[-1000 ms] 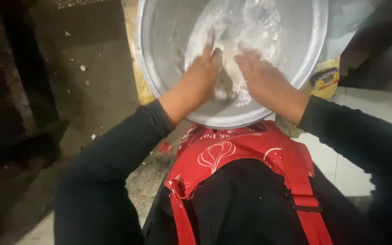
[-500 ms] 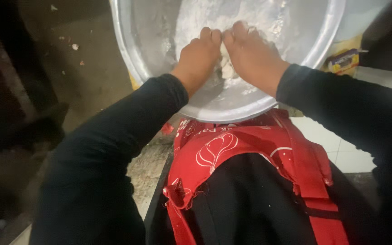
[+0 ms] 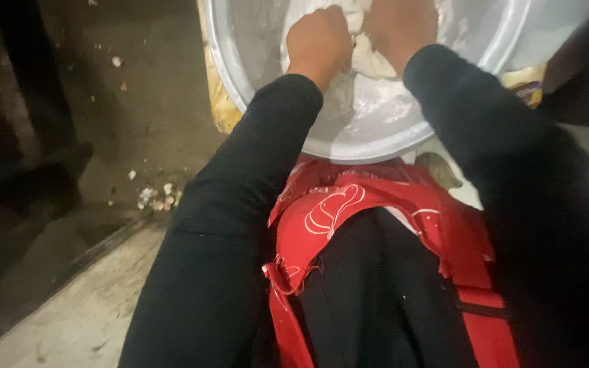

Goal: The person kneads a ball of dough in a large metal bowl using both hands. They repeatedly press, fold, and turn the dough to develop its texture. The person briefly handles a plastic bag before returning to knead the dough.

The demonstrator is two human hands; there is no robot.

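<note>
Dim concrete floor (image 3: 138,116), scattered crumbs (image 3: 155,196)

The wide round metal basin (image 3: 267,102) looks smooth and dully shiny, smeared with soft, matt white dough (image 3: 369,61). The red patterned apron (image 3: 322,218) is frayed cloth; the grey concrete floor (image 3: 151,116) is rough.

Red patterned apron (image 3: 349,225) over dark clothes, a dusty concrete floor (image 3: 151,116) with pale crumbs (image 3: 155,197) scattered about, plus a yellow wrapper (image 3: 216,102) poking out.

Yellow package (image 3: 218,102): crinkled wrapper at upper centre-left of the frame, showing past the left rim of the metal basin (image 3: 253,116). Second yellow package (image 3: 527,78): upper right, with a dark patch, tucked beside the basin's right rim.
</note>
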